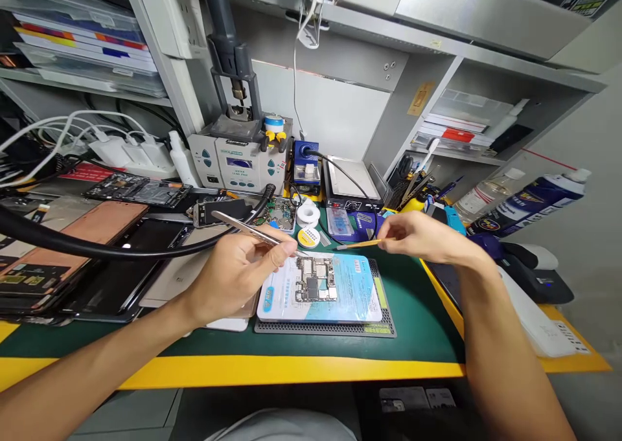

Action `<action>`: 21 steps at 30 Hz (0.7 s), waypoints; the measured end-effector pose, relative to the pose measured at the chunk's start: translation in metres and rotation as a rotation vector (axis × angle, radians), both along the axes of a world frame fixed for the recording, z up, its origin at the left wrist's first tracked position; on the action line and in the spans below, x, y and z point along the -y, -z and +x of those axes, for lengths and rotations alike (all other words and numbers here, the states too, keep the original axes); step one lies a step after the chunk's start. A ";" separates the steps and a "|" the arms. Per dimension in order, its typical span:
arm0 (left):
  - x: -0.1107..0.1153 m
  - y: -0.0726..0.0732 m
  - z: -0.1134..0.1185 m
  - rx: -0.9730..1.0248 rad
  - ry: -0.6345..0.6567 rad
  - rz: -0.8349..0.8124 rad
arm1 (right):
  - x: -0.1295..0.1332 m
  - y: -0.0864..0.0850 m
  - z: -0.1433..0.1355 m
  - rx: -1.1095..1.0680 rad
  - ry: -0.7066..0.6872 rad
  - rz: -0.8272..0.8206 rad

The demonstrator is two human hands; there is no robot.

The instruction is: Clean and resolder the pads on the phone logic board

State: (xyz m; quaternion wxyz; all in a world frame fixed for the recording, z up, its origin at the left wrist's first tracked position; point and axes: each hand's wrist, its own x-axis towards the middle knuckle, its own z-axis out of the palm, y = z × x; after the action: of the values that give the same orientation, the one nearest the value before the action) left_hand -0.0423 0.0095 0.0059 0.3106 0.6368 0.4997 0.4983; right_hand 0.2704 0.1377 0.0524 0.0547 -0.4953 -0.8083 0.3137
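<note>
My left hand (238, 272) is closed round metal tweezers (247, 227), their tips over the upper left part of a phone circuit board (315, 280). That board lies on a blue and white flat pad (357, 302), which rests on a dark perforated mat (325, 329). To the right, my right hand (413, 235) pinches a thin yellow stick (364, 243) with a pale tip pointing left, held above the green mat beyond the pad. A round yellow-labelled tin (309, 237) and a white spool (308, 213) stand behind the pad.
Phone parts (102, 260) and a thick black hose (160, 253) cover the left side. A grey hot-air station (238, 162) stands at the back, beside a blue device (306, 169). Spray can (529, 201), bottle (488, 195) and a tool holder are at the right.
</note>
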 end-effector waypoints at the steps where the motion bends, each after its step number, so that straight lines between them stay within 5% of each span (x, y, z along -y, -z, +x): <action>1: 0.000 0.001 0.000 -0.008 0.017 -0.002 | 0.004 -0.005 0.001 -0.086 0.015 0.012; 7: 0.000 0.001 0.001 -0.016 0.063 -0.055 | 0.018 -0.012 -0.010 -0.427 0.143 0.109; 16: -0.002 0.002 0.001 -0.014 0.061 -0.102 | 0.013 0.026 -0.033 -0.189 -0.022 0.138; 21: -0.002 0.006 0.001 -0.059 0.063 -0.084 | 0.033 0.017 -0.044 -0.455 0.200 0.228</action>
State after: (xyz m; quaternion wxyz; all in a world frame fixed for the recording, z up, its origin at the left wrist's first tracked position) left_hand -0.0408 0.0118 -0.0002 0.3376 0.6530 0.5088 0.4480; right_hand 0.2265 0.1043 0.0355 0.3209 -0.4802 -0.7524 0.3167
